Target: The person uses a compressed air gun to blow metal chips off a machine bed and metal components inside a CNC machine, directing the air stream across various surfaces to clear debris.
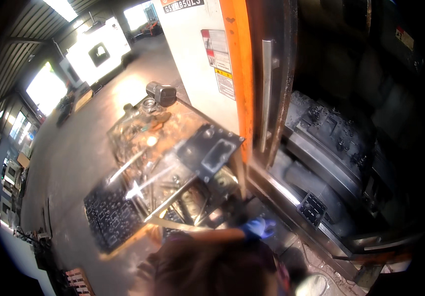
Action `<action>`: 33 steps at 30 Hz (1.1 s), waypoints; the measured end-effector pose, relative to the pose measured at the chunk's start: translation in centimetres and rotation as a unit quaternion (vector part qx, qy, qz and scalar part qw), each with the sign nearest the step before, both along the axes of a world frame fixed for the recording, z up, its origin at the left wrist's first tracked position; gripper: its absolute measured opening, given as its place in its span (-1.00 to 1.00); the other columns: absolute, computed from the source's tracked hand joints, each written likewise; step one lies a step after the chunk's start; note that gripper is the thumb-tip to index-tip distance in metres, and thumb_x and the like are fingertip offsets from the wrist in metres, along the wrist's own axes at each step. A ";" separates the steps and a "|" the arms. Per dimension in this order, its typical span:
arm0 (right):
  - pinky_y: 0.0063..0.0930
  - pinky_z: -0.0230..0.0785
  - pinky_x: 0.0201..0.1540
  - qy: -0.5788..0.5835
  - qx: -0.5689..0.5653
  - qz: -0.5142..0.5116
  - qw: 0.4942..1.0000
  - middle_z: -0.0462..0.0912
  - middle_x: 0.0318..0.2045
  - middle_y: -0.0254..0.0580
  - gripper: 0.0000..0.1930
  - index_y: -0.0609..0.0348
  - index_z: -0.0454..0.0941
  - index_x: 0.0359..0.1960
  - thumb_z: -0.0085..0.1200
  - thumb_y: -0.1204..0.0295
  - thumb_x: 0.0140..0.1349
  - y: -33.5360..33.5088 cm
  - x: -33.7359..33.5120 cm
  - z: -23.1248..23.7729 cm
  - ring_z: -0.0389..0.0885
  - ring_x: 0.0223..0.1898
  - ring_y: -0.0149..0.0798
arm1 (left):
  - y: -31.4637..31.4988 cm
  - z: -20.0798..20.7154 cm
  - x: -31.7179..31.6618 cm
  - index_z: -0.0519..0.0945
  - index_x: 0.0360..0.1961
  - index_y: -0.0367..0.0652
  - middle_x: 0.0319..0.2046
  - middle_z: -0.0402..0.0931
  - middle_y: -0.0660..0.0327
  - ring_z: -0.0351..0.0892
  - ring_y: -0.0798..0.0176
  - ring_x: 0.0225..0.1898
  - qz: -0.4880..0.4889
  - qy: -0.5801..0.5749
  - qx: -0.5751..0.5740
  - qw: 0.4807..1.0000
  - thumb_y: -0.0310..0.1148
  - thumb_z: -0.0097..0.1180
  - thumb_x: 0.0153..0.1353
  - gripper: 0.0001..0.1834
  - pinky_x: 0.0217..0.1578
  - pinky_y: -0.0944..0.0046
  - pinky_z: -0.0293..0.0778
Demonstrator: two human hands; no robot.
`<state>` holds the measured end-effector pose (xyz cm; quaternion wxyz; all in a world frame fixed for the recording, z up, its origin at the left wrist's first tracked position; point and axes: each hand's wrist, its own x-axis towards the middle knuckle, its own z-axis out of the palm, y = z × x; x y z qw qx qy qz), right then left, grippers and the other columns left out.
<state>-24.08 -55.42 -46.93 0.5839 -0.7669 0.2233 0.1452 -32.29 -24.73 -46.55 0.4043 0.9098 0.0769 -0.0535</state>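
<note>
The biggest thing is a cream metal machine with an orange edge (193,54). Its dark inside shows on the right, and a long silver bar handle (268,93) stands upright by that gap, maybe so it is easy to grab. Next is a brown, dirty-topped work table (183,116), close beside the machine, perhaps to keep things near. At its near left side lies a black, bumpy, flat panel (111,214).

A dark grey metal plate with a box-shaped patch (193,148) lies flat at the table's right side, next to the machine. It likely lies flat so it won't tip. A long, flat, tan strip (188,226) runs just beside the person's bare forearm.

A blue-gloved hand (260,228) is low in the middle, near the table's near right end. I cannot tell if it is left or right, or if its fingers are spread or pinching; it is too blurry. I cannot make out the other hand.

A small black block with slots (312,209) sits on the machine's lower ledge.
</note>
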 end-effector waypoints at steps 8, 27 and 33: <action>-0.36 0.40 -0.16 -0.007 -0.004 -0.043 0.999 0.54 -0.23 -0.17 -0.69 0.25 0.44 -0.01 -0.11 0.35 0.29 -0.7 -0.3 0.2 0.49 -0.20 -0.27 | -0.2 0.4 1.9 0.54 -0.10 -0.11 -0.37 0.58 -0.05 0.59 -0.07 -0.40 -0.078 -0.097 0.006 0.992 -0.11 0.06 0.19 -0.64 -0.36 -0.02 0.50; -0.35 0.42 -0.05 -0.181 -0.187 -0.255 0.931 0.54 -0.12 -0.16 -0.65 0.26 0.42 0.07 -0.16 0.36 0.32 -10.2 3.8 7.6 0.49 -0.09 -0.26 | 9.2 5.2 17.4 0.61 -0.33 -0.23 -0.45 0.63 0.10 0.62 0.14 -0.42 -0.100 0.024 -0.091 0.991 -0.14 0.15 0.21 -0.68 -0.32 0.19 0.48; -0.35 0.43 -0.02 -0.353 -0.335 -0.261 0.834 0.54 -0.09 -0.16 -0.64 0.26 0.42 0.10 -0.18 0.37 0.33 -19.6 4.9 18.4 0.49 -0.06 -0.25 | 11.3 1.8 24.3 0.58 -0.22 -0.23 -0.41 0.57 0.26 0.51 0.45 -0.36 -0.012 0.094 -0.324 0.941 -0.43 0.09 0.25 -0.87 -0.30 0.39 0.45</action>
